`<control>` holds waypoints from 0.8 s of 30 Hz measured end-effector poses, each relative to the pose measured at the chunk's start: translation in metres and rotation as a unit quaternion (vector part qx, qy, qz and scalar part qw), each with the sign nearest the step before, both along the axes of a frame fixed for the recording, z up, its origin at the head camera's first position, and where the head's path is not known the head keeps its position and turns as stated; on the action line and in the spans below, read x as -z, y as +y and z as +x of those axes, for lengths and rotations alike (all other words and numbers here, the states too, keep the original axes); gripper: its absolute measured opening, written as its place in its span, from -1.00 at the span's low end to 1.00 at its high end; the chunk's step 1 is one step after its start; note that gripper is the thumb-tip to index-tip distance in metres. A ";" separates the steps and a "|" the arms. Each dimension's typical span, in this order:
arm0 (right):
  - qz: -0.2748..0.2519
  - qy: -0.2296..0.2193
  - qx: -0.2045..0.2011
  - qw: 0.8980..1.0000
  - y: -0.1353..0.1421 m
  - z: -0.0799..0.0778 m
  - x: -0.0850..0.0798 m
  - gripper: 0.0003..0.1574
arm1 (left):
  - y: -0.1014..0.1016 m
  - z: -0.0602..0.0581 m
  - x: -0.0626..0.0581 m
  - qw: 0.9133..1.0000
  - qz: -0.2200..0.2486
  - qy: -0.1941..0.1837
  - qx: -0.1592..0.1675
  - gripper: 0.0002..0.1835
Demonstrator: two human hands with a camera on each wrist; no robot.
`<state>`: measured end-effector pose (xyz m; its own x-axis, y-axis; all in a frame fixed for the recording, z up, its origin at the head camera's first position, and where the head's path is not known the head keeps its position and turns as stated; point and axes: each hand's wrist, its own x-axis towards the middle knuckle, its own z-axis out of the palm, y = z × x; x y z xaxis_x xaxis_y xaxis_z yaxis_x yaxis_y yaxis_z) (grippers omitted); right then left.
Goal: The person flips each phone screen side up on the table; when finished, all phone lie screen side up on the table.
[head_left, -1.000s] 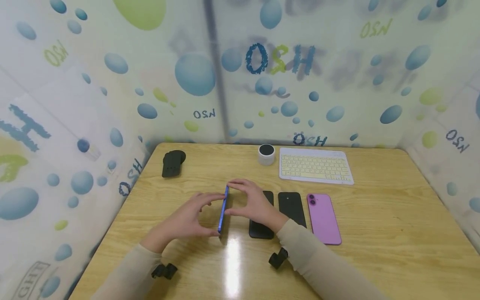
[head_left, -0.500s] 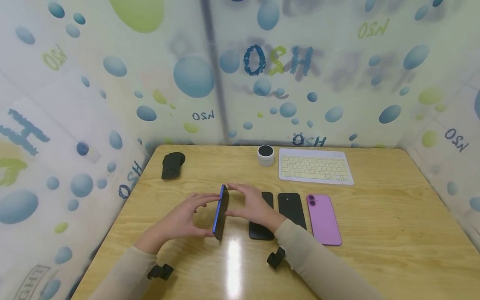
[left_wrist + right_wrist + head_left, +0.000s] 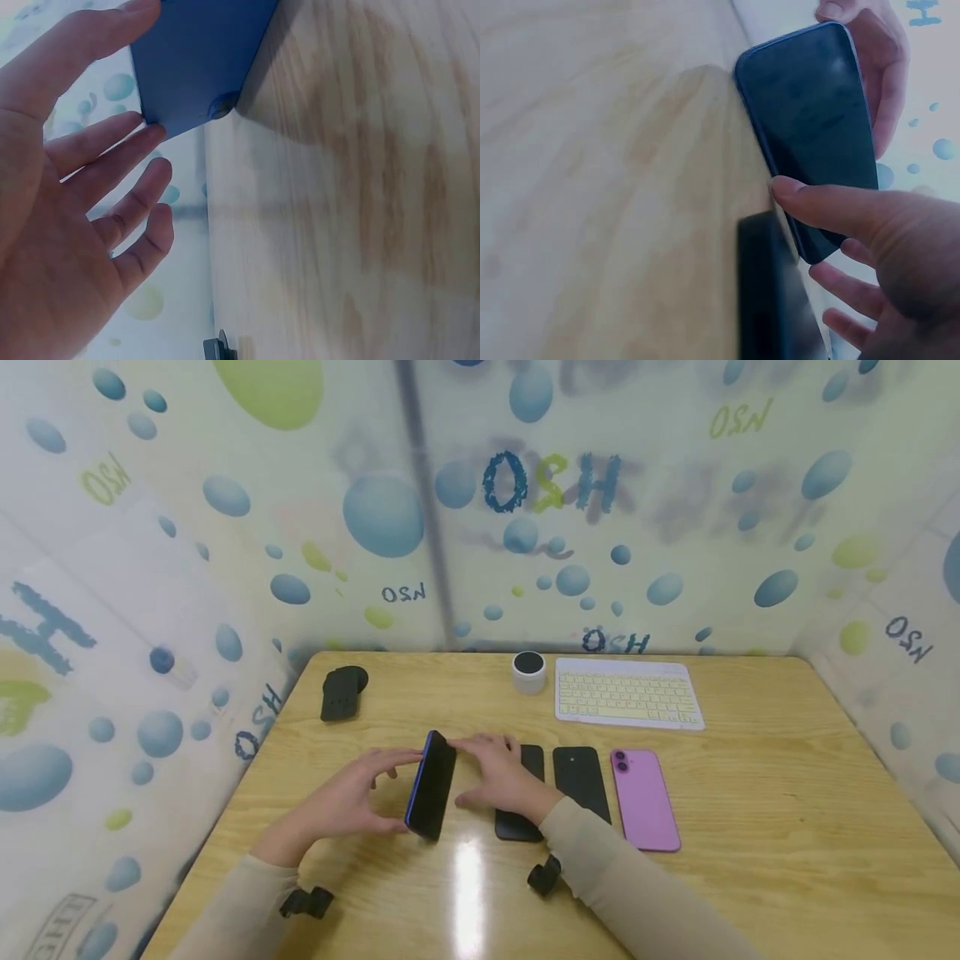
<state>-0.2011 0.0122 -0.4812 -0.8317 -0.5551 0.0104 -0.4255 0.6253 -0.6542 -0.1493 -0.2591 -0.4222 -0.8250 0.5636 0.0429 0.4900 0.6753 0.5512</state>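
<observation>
The left hand [image 3: 341,797] pinches the blue phone [image 3: 432,789] by its two short ends, thumb at the near one and fingertips at the far one; in the left wrist view its other fingers are loosely bent. The right hand [image 3: 506,781] is spread, its index fingertip at the phone's far upper corner and its thumb lower, in front of the screen; whether either touches, I cannot tell.

The blue phone is on its long edge at the table [image 3: 787,777], tilted, between the hands, with its dark screen towards the right hand. Its blue back faces the left palm, a lens [image 3: 223,106] at the low far corner.

Beneath the right hand lies a black phone [image 3: 519,828], partly covered. Just right of it is a second dark phone [image 3: 581,777], partly hidden by the right sleeve [image 3: 630,868], then a pink phone [image 3: 647,802] lying back up, two lenses at its far left corner.

Farther back are a white keyboard [image 3: 628,693], a white cylinder [image 3: 529,673] with a black top just left of it, and a black object [image 3: 342,695] near the far left corner. Behind stands a wall [image 3: 675,460] printed with blue and green spots.
</observation>
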 end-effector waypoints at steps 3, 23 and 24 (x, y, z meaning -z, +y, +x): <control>0.010 0.009 0.004 1.000 -0.001 0.001 -0.001 0.13 | -0.003 -0.002 0.000 1.000 0.004 -0.001 0.001 0.05; 0.026 0.010 0.020 0.999 0.004 0.000 0.000 0.15 | -0.002 -0.011 0.018 0.998 -0.048 -0.025 -0.013 0.06; 0.028 0.010 0.020 0.999 0.005 0.000 0.000 0.15 | -0.001 -0.012 0.021 0.998 -0.051 -0.022 -0.012 0.06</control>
